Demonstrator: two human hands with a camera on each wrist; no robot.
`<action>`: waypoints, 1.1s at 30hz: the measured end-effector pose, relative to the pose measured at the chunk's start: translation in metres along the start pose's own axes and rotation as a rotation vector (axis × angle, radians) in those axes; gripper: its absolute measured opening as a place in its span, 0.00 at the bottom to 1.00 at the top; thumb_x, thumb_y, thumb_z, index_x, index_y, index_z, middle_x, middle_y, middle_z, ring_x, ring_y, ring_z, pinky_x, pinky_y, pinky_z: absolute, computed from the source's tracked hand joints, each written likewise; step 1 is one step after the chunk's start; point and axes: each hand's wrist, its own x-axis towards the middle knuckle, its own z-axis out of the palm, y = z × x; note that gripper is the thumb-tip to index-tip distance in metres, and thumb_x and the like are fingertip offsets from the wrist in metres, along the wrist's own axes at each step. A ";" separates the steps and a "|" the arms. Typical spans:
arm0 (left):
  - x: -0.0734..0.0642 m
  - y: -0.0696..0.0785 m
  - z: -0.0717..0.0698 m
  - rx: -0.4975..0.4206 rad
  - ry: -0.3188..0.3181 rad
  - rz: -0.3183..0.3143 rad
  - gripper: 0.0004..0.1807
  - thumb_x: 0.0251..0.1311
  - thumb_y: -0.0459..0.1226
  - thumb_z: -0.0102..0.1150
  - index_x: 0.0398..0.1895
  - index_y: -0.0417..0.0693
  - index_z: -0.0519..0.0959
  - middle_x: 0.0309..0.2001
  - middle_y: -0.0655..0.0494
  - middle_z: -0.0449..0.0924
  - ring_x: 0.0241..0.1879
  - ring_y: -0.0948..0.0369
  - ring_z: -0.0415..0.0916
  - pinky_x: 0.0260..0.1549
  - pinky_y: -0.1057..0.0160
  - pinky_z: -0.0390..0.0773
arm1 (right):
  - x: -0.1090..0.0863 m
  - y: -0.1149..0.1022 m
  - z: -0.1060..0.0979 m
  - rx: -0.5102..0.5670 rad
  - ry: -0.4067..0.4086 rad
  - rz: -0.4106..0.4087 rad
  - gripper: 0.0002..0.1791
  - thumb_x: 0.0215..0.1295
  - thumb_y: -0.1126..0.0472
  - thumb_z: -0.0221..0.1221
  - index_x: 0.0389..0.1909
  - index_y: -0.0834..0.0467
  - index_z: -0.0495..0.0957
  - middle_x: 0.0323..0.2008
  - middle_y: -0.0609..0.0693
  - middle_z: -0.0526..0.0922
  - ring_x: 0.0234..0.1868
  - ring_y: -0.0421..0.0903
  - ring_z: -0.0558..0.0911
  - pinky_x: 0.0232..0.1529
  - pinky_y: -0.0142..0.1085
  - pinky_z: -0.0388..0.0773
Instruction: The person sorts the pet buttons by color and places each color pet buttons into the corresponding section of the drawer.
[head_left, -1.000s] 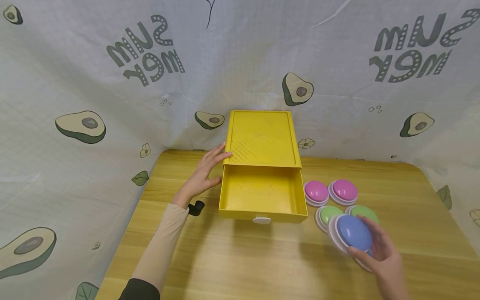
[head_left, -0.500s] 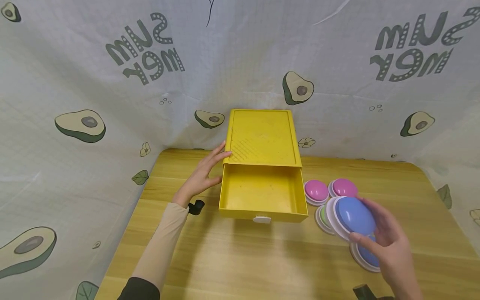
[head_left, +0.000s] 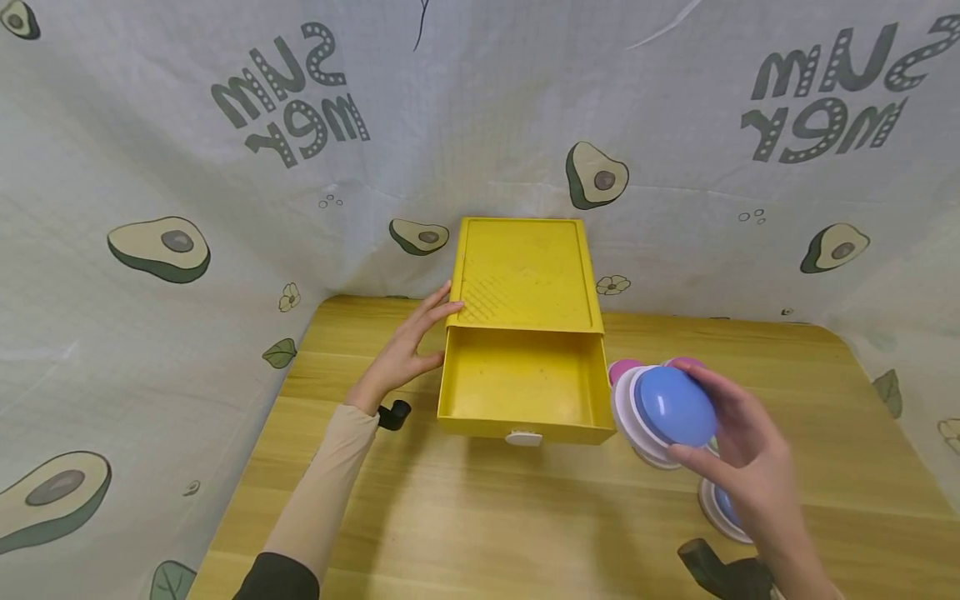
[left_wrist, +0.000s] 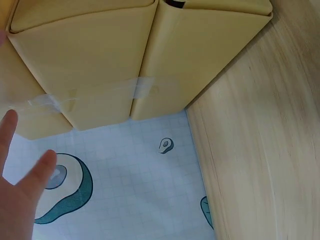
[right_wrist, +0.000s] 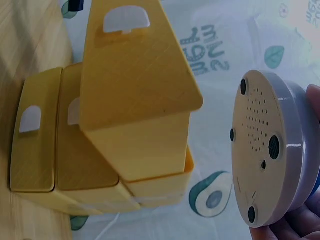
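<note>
Here, a person's right hand (head_left: 757, 475) grips a round, white-based plastic button with a blue dome (head_left: 675, 406), lifted and tilted near a pulled-out yellow plastic drawer (head_left: 525, 387); the left hand (head_left: 397, 362), fingers spread, touches the boxy yellow plastic cabinet (head_left: 525, 271)

Blue button (head_left: 677, 406) shifted left toward the drawer (head_left: 480, 428)
It has been carried closer by the right hand (head_left: 753, 471), and both pink buttons (head_left: 624, 370), plainly seen a second ago, are now partly hidden in the head view.
</note>
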 end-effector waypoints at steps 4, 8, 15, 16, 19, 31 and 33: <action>0.001 0.001 0.001 0.003 0.026 0.027 0.42 0.40 0.12 0.57 0.65 0.40 0.64 0.73 0.40 0.48 0.70 0.47 0.52 0.56 0.41 0.64 | 0.005 0.002 0.007 0.039 -0.037 -0.045 0.44 0.36 0.94 0.55 0.63 0.79 0.59 0.63 0.66 0.68 0.66 0.54 0.62 0.65 0.31 0.57; 0.002 0.001 0.001 -0.015 0.046 0.046 0.44 0.39 0.12 0.58 0.65 0.43 0.66 0.74 0.46 0.49 0.71 0.52 0.51 0.58 0.47 0.64 | 0.009 0.003 0.016 0.048 -0.056 -0.051 0.43 0.36 0.94 0.56 0.62 0.80 0.59 0.62 0.66 0.69 0.65 0.55 0.63 0.65 0.32 0.58; 0.002 0.004 0.004 -0.273 0.045 -0.046 0.41 0.40 0.08 0.50 0.65 0.35 0.66 0.75 0.49 0.46 0.69 0.49 0.55 0.60 0.45 0.63 | 0.015 0.006 0.026 0.044 -0.112 -0.096 0.43 0.37 0.92 0.59 0.61 0.80 0.60 0.61 0.67 0.69 0.64 0.55 0.65 0.65 0.33 0.58; 0.002 0.008 0.003 -0.298 0.044 -0.067 0.40 0.41 0.08 0.49 0.64 0.34 0.66 0.75 0.48 0.45 0.68 0.48 0.56 0.59 0.44 0.65 | 0.015 0.006 0.027 0.043 -0.118 -0.095 0.43 0.37 0.92 0.59 0.61 0.80 0.60 0.61 0.67 0.69 0.64 0.55 0.65 0.65 0.33 0.58; 0.004 0.020 0.000 -0.340 0.046 -0.097 0.38 0.42 0.09 0.47 0.63 0.32 0.66 0.75 0.46 0.45 0.68 0.47 0.56 0.56 0.43 0.68 | 0.018 0.006 0.032 0.044 -0.134 -0.093 0.43 0.37 0.92 0.59 0.62 0.79 0.60 0.61 0.67 0.69 0.64 0.55 0.65 0.65 0.33 0.58; 0.004 0.031 -0.001 -0.383 0.049 -0.125 0.36 0.45 0.11 0.45 0.63 0.32 0.65 0.75 0.48 0.45 0.68 0.48 0.55 0.54 0.40 0.68 | 0.035 0.005 0.049 -0.046 -0.146 -0.010 0.42 0.41 0.88 0.62 0.63 0.73 0.63 0.63 0.64 0.68 0.64 0.54 0.65 0.65 0.34 0.60; 0.004 0.031 -0.001 -0.386 0.049 -0.121 0.36 0.45 0.11 0.46 0.63 0.32 0.65 0.75 0.49 0.45 0.68 0.48 0.55 0.54 0.40 0.68 | 0.038 0.007 0.052 -0.063 -0.157 0.010 0.42 0.43 0.86 0.63 0.64 0.71 0.63 0.63 0.62 0.68 0.64 0.53 0.66 0.64 0.34 0.61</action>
